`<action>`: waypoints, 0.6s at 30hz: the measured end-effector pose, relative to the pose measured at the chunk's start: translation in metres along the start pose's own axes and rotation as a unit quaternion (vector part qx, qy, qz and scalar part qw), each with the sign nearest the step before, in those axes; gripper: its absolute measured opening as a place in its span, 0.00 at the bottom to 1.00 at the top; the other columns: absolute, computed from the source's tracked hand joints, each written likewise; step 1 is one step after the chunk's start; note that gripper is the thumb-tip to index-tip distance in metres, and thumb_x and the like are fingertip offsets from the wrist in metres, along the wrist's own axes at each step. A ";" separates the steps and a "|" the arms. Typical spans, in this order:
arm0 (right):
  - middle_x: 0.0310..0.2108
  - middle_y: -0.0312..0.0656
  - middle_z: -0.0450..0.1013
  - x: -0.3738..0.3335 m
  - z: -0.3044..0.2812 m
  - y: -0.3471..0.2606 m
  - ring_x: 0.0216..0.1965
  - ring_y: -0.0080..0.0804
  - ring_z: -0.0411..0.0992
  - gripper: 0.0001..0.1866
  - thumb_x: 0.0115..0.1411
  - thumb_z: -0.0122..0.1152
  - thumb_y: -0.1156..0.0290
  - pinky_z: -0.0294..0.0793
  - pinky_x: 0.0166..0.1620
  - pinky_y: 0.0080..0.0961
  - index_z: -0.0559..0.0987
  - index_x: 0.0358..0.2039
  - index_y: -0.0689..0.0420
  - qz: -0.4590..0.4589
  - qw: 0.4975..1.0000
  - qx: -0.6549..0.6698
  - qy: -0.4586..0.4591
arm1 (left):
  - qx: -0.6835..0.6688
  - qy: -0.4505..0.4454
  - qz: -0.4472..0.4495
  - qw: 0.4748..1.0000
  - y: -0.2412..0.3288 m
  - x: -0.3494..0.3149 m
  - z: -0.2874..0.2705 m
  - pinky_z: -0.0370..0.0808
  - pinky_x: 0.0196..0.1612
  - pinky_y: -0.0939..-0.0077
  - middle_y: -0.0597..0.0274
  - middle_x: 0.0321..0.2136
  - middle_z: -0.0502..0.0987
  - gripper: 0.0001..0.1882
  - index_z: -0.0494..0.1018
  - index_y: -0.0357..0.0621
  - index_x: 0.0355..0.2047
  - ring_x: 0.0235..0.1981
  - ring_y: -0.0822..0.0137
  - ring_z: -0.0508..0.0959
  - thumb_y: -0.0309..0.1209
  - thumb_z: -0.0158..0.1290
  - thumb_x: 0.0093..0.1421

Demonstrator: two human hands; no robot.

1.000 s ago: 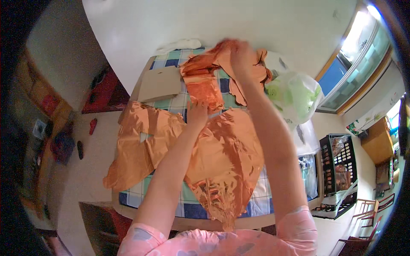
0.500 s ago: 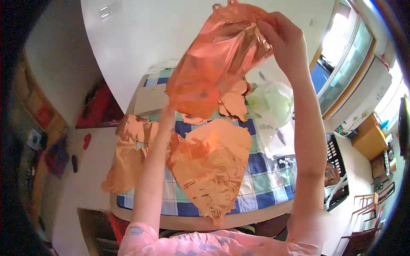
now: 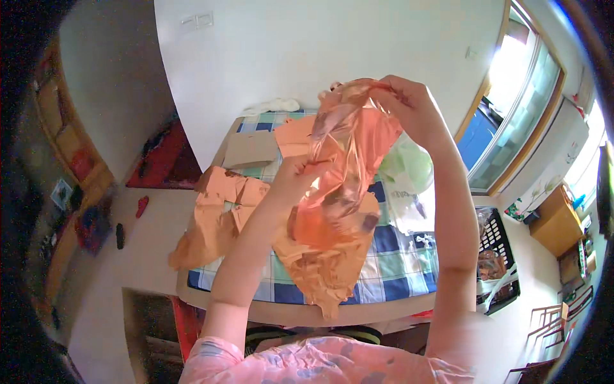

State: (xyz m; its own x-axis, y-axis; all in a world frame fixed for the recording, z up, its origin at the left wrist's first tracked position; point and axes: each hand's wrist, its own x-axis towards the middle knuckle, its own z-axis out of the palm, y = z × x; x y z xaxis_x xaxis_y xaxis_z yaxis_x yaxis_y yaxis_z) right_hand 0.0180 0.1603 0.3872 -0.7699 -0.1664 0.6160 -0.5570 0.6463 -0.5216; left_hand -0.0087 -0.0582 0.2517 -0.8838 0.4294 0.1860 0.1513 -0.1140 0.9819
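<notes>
A crumpled, shiny rose-gold foil balloon (image 3: pixel 355 137), limp and without air, hangs between my hands above the table. My right hand (image 3: pixel 412 109) is raised and grips its top edge. Lower down, my left hand (image 3: pixel 299 176) pinches the left side of the foil. Beneath it, a flat foil balloon (image 3: pixel 326 272) tapers toward the near table edge; the raised foil hides its upper part. Another flat foil piece (image 3: pixel 208 221) lies on the left side, beyond my left forearm. Behind my left hand more foil (image 3: pixel 294 133) lies on the cloth, partly covered.
A blue, green and white checked cloth (image 3: pixel 393 275) covers the table, which stands against a white wall (image 3: pixel 307 51). At the back left is a flat beige box (image 3: pixel 251 149). Right of the foil sits a pale green balloon (image 3: pixel 412 168). A black basket (image 3: pixel 495 240) stands off the table's right side.
Both hands have come down with the foil balloon, which is now more crumpled and bunched. My left hand has moved right and up along it. The view has shifted slightly.
</notes>
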 end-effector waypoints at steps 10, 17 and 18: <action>0.20 0.28 0.64 -0.026 -0.010 -0.001 0.24 0.14 0.58 0.10 0.63 0.56 0.70 0.60 0.27 0.17 0.79 0.34 0.64 -0.010 0.999 -0.036 -0.003 | -0.052 0.002 0.024 0.998 0.008 -0.021 0.026 0.71 0.39 0.83 0.68 0.35 0.79 0.15 0.78 0.34 0.44 0.35 0.79 0.74 0.32 0.56 0.61; 0.29 0.32 0.72 -0.035 0.000 0.008 0.31 0.16 0.66 0.11 0.63 0.56 0.71 0.66 0.36 0.16 0.77 0.45 0.60 -0.007 0.997 0.075 0.025 | 0.036 0.020 0.091 0.995 0.009 -0.001 0.031 0.65 0.28 0.84 0.71 0.25 0.76 0.14 0.81 0.39 0.40 0.25 0.82 0.69 0.36 0.57 0.60; 0.34 0.34 0.75 -0.037 0.007 0.010 0.34 0.16 0.69 0.15 0.63 0.56 0.72 0.68 0.40 0.15 0.75 0.50 0.58 -0.026 0.976 0.199 0.085 | 0.010 0.004 0.135 0.991 0.002 0.006 0.024 0.63 0.25 0.84 0.72 0.23 0.75 0.13 0.81 0.40 0.39 0.22 0.83 0.67 0.36 0.58 0.60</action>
State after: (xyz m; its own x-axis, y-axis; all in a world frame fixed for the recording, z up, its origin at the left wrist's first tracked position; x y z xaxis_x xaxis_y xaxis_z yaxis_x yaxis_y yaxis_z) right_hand 0.0386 0.1678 0.3552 -0.6933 -0.0428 0.7194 -0.6967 0.2951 -0.6538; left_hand -0.0033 -0.0341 0.2562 -0.8135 0.3779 0.4419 0.3917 -0.2057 0.8968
